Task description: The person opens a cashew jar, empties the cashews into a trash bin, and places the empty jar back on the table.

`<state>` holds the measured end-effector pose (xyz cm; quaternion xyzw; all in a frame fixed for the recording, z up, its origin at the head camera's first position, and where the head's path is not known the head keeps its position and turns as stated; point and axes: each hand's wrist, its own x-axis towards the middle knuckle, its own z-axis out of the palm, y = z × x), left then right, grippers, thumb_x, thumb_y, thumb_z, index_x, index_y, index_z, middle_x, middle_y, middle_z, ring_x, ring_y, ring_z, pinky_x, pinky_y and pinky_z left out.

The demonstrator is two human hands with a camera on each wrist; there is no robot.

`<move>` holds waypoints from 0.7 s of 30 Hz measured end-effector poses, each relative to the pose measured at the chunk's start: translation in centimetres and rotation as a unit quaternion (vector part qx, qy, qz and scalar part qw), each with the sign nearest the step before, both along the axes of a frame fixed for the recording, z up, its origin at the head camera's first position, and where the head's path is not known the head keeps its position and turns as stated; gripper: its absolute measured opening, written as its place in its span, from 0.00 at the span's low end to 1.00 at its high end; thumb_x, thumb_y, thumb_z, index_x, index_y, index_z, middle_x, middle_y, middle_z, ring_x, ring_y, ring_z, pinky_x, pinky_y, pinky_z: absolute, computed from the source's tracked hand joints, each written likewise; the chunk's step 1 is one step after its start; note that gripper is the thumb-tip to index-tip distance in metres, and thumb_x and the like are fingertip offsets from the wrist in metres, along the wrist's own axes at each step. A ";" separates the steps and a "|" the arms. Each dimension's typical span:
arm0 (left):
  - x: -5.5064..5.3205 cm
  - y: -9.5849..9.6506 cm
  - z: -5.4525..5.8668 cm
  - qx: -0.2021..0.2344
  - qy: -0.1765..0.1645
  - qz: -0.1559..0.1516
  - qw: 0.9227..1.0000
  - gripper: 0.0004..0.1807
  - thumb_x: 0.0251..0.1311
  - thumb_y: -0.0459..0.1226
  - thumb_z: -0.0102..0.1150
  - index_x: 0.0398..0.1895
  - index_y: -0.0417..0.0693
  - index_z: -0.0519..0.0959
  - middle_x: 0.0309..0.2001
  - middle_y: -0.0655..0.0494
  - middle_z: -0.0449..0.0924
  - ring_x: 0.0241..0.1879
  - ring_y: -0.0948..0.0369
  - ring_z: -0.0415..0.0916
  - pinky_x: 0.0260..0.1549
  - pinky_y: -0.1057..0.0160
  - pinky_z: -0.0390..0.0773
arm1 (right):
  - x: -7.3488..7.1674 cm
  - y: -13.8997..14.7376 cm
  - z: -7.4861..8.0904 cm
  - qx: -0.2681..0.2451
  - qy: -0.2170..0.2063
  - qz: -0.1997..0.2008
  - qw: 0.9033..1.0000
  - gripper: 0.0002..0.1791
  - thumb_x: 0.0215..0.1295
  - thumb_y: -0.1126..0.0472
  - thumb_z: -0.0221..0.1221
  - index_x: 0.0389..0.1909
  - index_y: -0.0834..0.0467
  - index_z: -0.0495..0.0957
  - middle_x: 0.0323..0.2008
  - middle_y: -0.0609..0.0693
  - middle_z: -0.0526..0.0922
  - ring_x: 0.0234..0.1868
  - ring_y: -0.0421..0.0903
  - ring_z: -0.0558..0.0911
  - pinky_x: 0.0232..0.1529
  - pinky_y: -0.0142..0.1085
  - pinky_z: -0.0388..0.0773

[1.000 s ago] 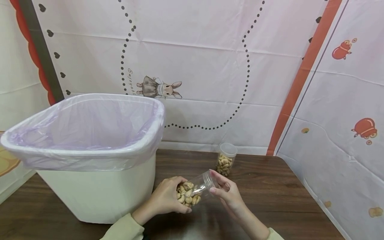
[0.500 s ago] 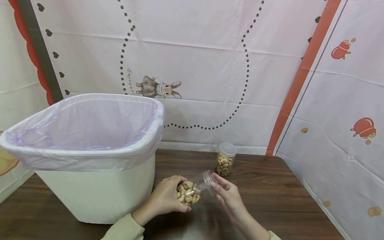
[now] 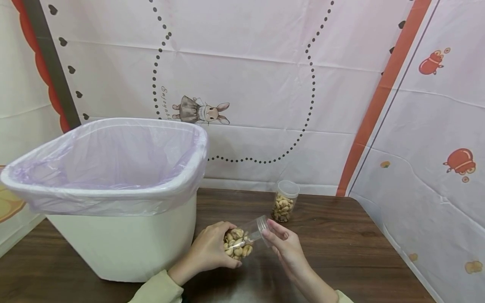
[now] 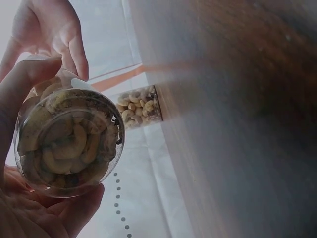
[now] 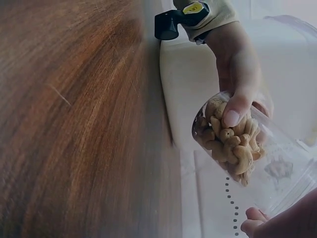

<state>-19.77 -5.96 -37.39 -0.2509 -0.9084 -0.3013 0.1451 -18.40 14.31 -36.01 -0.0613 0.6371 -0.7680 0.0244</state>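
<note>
In the head view, my left hand (image 3: 211,249) grips the nut-filled base of a clear plastic jar (image 3: 238,243), which is tilted above the table. Cashews (image 5: 230,141) fill its lower part. My right hand (image 3: 288,248) holds the screw lid (image 3: 262,226) at the jar's upper right end, thumb and fingers around its edge. The left wrist view looks at the jar's round bottom (image 4: 69,144) between left thumb and fingers, with the right hand (image 4: 47,32) beyond. A second lidded jar of cashews (image 3: 284,202) stands upright behind the hands.
A large white bin (image 3: 151,240) with a translucent purple liner (image 3: 125,155) stands on the left, close to my left forearm. The dark wooden table (image 3: 352,244) ends at the right against a printed cloth wall (image 3: 424,168). More cloth (image 3: 250,84) hangs behind.
My right thumb and fingers have shifted slightly on the lid. The left hand and its jar stay nearly in place, and the standing jar has not moved.
</note>
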 end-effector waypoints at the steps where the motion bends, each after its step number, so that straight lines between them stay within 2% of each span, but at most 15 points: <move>1: 0.0 0.0 0.0 0.000 0.000 0.000 1.000 0.37 0.18 0.49 0.76 0.41 0.48 0.76 0.33 0.63 0.75 0.31 0.66 0.72 0.29 0.66 0.72 | 0.0 0.0 0.0 0.000 -0.001 -0.001 1.000 0.39 0.56 0.59 0.60 0.61 0.77 0.55 0.63 0.71 0.56 0.65 0.59 0.58 0.57 0.37 0.64; 5: 0.0 0.0 0.0 -0.003 0.002 0.001 1.000 0.37 0.18 0.49 0.76 0.41 0.48 0.76 0.33 0.63 0.75 0.30 0.66 0.71 0.29 0.66 0.72 | 0.0 0.0 -0.1 0.000 -0.004 -0.002 1.000 0.38 0.56 0.60 0.60 0.61 0.77 0.55 0.63 0.71 0.56 0.64 0.59 0.58 0.56 0.35 0.66; 12: 0.1 0.0 -0.1 -0.001 0.006 -0.001 1.000 0.37 0.17 0.49 0.76 0.40 0.48 0.76 0.32 0.63 0.75 0.29 0.66 0.71 0.28 0.67 0.72 | 0.0 0.0 -0.2 0.000 0.001 0.002 1.000 0.36 0.57 0.62 0.59 0.61 0.76 0.55 0.63 0.70 0.57 0.65 0.58 0.58 0.57 0.38 0.65; 21: 0.1 -0.3 -0.1 0.012 -0.003 -0.018 1.000 0.37 0.18 0.49 0.76 0.40 0.47 0.76 0.33 0.62 0.76 0.30 0.66 0.71 0.29 0.67 0.72 | -0.1 0.3 -0.4 -0.021 0.027 0.025 0.999 0.37 0.55 0.65 0.58 0.62 0.76 0.54 0.64 0.69 0.55 0.65 0.58 0.55 0.53 0.31 0.68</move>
